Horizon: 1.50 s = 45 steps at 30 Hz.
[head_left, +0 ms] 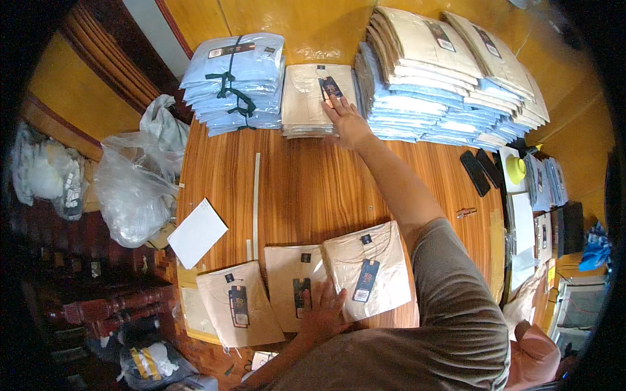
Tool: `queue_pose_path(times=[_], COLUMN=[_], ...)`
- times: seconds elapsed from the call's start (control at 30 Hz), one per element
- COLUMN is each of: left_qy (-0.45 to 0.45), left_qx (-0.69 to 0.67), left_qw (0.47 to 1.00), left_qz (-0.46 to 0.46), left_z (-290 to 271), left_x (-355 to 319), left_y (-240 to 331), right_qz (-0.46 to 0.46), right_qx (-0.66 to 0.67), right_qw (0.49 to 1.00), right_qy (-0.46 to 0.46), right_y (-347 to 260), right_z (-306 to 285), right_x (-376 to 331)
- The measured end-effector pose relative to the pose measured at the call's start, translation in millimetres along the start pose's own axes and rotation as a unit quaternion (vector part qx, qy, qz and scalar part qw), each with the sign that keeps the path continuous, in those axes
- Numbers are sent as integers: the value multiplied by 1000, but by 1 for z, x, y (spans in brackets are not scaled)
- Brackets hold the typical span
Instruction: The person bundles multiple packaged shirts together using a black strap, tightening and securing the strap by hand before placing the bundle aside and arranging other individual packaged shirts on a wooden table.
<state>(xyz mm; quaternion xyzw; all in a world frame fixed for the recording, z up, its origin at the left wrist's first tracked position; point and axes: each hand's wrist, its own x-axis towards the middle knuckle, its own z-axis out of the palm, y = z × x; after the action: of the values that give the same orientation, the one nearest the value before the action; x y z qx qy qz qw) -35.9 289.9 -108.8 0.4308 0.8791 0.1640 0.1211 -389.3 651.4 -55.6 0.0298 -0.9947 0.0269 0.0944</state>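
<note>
My right hand reaches across the table, its fingers spread over the near right part of a short stack of folded beige shirts in clear plastic. A dark hang tag lies on the top shirt by my fingertips. Close to my body, my left hand rests with fingers apart where the middle packed shirt meets the right packed shirt. To their left lies another beige packed shirt, turned at an angle. Each of these three has a dark tag.
A tied pile of light blue shirts stands at the back left. Taller beige and blue piles fill the back right. White paper lies at the table's left edge. Two phones sit at the right. Clear plastic bags hang beyond the left side.
</note>
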Motion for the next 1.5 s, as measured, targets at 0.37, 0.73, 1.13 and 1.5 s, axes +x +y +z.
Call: queue_pose_path(times=[0.37, 0.73, 1.13, 1.5], left_qy=[-42, 183, 174, 338], left_qx=[2, -262, -637, -658], left_qw=[999, 944, 684, 617], left_qz=[13, 80, -310, -270], left_z=[-15, -54, -121, -123], left_x=[3, 53, 385, 410], left_y=[3, -68, -131, -144], right_qz=[-178, 182, 247, 236], right_qx=[-91, 113, 156, 159], right_qw=[979, 963, 956, 959], right_qy=[38, -165, -22, -17], right_y=[-38, -114, -11, -2], right_z=[-80, -123, -51, -48], right_x=[-236, -531, -513, -516])
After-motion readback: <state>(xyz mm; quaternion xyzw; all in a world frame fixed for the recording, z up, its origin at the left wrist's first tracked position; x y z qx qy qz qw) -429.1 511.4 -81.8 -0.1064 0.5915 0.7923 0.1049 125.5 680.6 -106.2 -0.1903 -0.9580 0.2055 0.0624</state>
